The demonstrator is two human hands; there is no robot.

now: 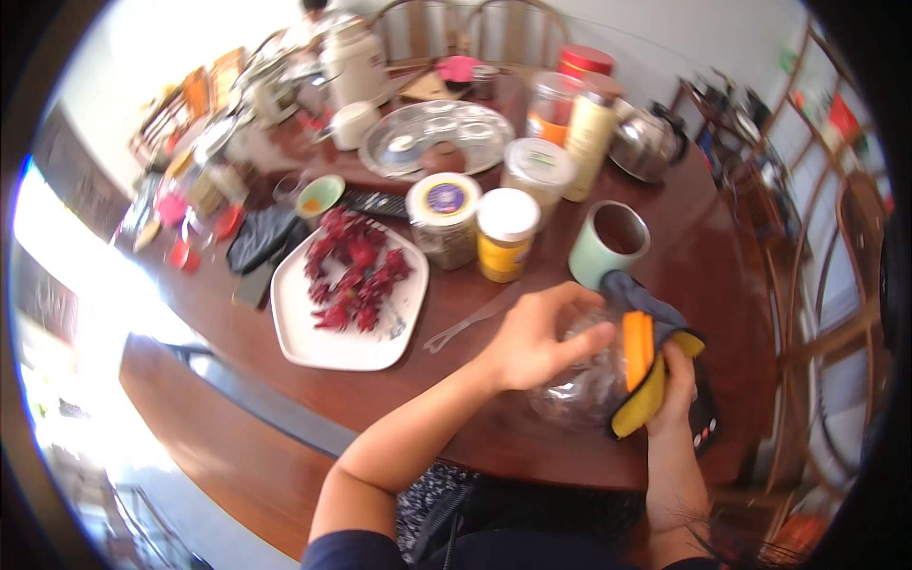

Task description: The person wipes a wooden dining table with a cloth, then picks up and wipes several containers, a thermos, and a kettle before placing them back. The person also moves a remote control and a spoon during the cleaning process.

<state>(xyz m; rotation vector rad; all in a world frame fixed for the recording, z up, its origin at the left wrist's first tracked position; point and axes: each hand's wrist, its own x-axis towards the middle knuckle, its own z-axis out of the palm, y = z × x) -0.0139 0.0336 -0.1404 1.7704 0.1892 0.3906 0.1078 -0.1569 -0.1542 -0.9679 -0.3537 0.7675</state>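
In front of me a clear jar (577,392) is tilted, its orange lid (638,350) towards the right. My left hand (545,338) grips the jar from the left, thumb and fingers curved about it. A grey and yellow cloth (641,410) is bunched against the lid, with my right hand (673,388) shut on it from the right side. Whether the lid sits tight on the jar cannot be told, as blur and the cloth hide the join. Just beyond the cloth stands a pale green cup (595,249), upright.
A white plate (292,313) of dark red dried flowers (356,263) lies left. Behind stand a white-lidded jar (445,221), a yellow-labelled jar (504,246), a metal tray (381,153) and a kettle (645,146). Clear tongs (474,320) lie centrally. A bench (214,427) borders the table.
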